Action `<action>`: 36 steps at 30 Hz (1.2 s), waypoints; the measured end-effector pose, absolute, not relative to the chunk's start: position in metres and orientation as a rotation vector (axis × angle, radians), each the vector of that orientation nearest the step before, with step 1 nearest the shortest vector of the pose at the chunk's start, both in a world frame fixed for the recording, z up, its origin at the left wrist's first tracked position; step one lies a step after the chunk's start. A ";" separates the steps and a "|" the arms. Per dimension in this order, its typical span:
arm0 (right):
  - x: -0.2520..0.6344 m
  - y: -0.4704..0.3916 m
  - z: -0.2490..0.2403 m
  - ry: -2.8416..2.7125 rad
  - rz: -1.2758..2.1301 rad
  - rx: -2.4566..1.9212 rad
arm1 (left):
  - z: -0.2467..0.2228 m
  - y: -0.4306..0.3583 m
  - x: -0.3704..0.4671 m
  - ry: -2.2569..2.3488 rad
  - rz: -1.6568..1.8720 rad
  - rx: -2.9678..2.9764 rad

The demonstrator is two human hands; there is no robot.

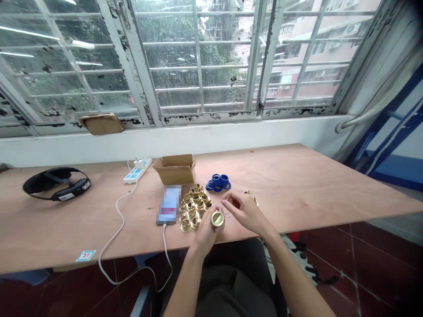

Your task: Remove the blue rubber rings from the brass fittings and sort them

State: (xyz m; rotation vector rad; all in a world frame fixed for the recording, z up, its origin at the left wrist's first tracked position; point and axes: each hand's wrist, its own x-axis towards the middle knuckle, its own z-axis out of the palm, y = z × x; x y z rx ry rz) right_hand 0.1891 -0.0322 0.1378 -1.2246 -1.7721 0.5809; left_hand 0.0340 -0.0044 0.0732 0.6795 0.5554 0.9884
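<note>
My left hand [204,235] is closed around a round gold metal piece [217,219], its circular face tilted up at the camera. Just to the right, my right hand [246,212] has its thumb and index finger brought together close to that piece. Whatever sits between those fingertips, if anything, is too small to make out. Beneath the right fingers lie some thin, pale rings [226,212] on the table. A pile of similar gold metal pieces [194,204] spreads to the left of my left hand. Behind my right hand, a few more gold pieces [255,200] are partly hidden.
Blue rings [218,182] are heaped beyond my hands. An open cardboard box [175,175] stands behind the gold pile. A phone [169,204] on a white cable [121,220] lies left of it. Farther left are a power strip [138,171] and a black headset [57,184].
</note>
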 end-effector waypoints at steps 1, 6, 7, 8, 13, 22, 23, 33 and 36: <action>0.190 -0.036 0.140 -1.834 0.614 -1.212 | 0.073 -0.004 0.035 0.548 1.014 0.681; 0.191 -0.045 0.143 -2.067 0.638 -1.236 | 0.072 -0.003 0.032 0.496 1.057 0.673; 0.190 -0.046 0.144 -2.086 0.622 -1.256 | 0.072 -0.004 0.032 0.510 1.063 0.669; 0.190 -0.046 0.144 -2.100 0.611 -1.269 | 0.072 -0.004 0.031 0.529 1.072 0.667; 0.183 -0.046 0.146 -2.144 0.609 -1.224 | 0.068 -0.003 0.031 0.586 1.106 0.661; 0.174 -0.044 0.141 -2.027 0.748 -1.166 | 0.073 -0.004 0.032 0.489 1.086 0.698; 0.173 -0.043 0.141 -1.984 0.792 -1.135 | 0.075 -0.005 0.031 0.475 1.094 0.710; 0.169 -0.028 0.122 -1.602 1.069 -1.090 | 0.072 -0.005 0.039 0.578 1.235 0.726; 0.164 -0.027 0.120 -1.541 1.082 -1.099 | 0.069 -0.004 0.042 0.639 1.280 0.719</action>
